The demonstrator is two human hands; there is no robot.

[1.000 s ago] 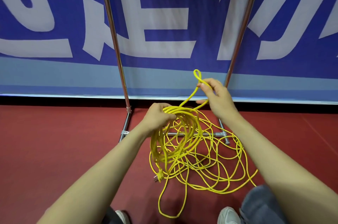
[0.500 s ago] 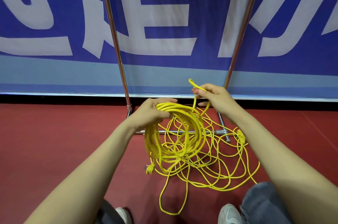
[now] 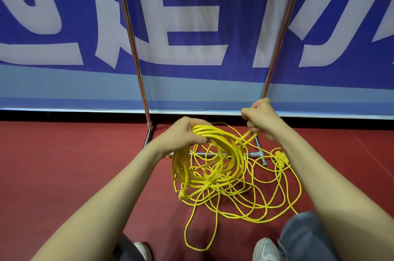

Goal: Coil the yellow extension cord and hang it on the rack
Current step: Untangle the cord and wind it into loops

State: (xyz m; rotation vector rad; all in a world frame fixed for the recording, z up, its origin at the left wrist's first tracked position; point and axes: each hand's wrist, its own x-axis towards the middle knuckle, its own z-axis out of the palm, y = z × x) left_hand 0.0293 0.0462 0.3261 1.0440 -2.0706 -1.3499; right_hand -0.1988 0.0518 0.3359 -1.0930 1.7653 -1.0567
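Red floor [image 3: 64,175] before a blue banner [image 3: 64,86]. Left hand [image 3: 181,135] grips the gathered coil of yellow extension cord [image 3: 181,171]; right hand [image 3: 260,120], just right of it, pinches the next strand. Loose cord sprawls floorward, rack [image 3: 133,51] behind.

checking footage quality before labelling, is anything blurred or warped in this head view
Head view: the right hand is slightly motion-blurred at its fingertips; the left hand and the thin yellow extension cord look sharp; the poles of the shiny metal rack splay outward, likely wide-angle distortion, with glare streaks.
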